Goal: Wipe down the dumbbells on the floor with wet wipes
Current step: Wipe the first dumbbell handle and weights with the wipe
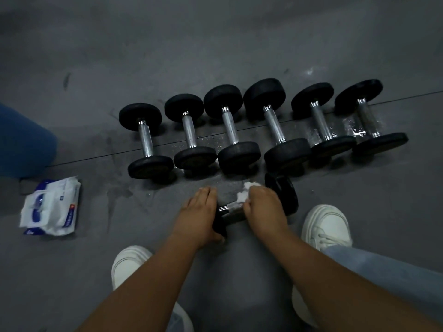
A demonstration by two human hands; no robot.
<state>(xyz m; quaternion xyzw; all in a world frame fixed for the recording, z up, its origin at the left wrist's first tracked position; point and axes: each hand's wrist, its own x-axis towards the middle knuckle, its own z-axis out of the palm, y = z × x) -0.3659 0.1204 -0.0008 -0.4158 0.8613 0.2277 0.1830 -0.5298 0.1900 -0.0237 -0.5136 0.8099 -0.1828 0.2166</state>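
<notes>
A dumbbell (pixel 284 196) with black heads and a chrome handle lies on the grey floor just in front of me. My left hand (pixel 200 212) grips its near black head. My right hand (pixel 262 207) holds a crumpled white wet wipe (pixel 244 191) against the chrome handle, and most of the handle is hidden under my fingers. Several more dumbbells (pixel 230 129) lie side by side in a row beyond it. Wet streaks shine on the floor around the two rightmost ones.
A white and blue pack of wet wipes (pixel 51 207) lies on the floor at the left. A blue object (pixel 24 142) stands at the left edge. My two white shoes (pixel 326 226) flank the dumbbell I hold.
</notes>
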